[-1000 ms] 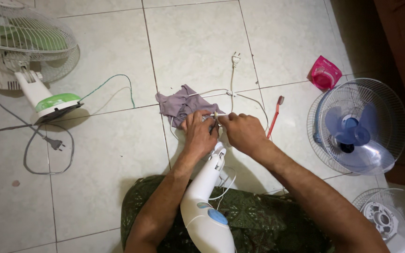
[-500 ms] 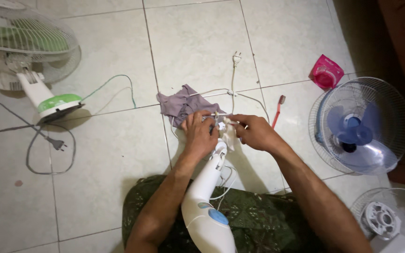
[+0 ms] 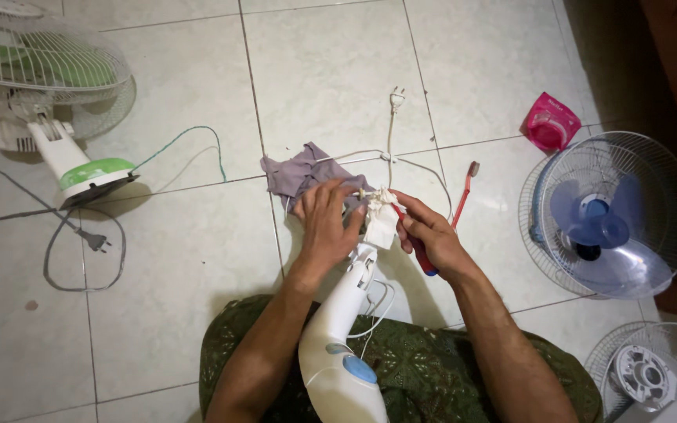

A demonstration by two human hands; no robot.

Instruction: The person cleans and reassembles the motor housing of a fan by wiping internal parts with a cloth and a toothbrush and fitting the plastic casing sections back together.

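Observation:
A white fan stand with a blue button [image 3: 342, 335] lies along my lap, its top end pointing away from me. My left hand [image 3: 324, 221] grips the small white motor part [image 3: 380, 219] at that top end. My right hand [image 3: 430, 233] holds a red-handled screwdriver [image 3: 414, 244], its tip set against the same part. White wires [image 3: 378, 301] trail from the stand's neck. A purple-grey cloth [image 3: 298, 171] lies on the tiles just beyond my left hand.
A white cord with plug [image 3: 392, 117] runs across the tiles. A red toothbrush [image 3: 465, 193] and a pink packet [image 3: 549, 123] lie to the right. A blue-bladed fan head [image 3: 610, 215], a green fan [image 3: 48, 86] with black cord [image 3: 80, 243], and another grille [image 3: 641, 374] surround me.
My right hand has pulled slightly to the right, off the motor part, and now shows the screwdriver against it. My left hand keeps its grip.

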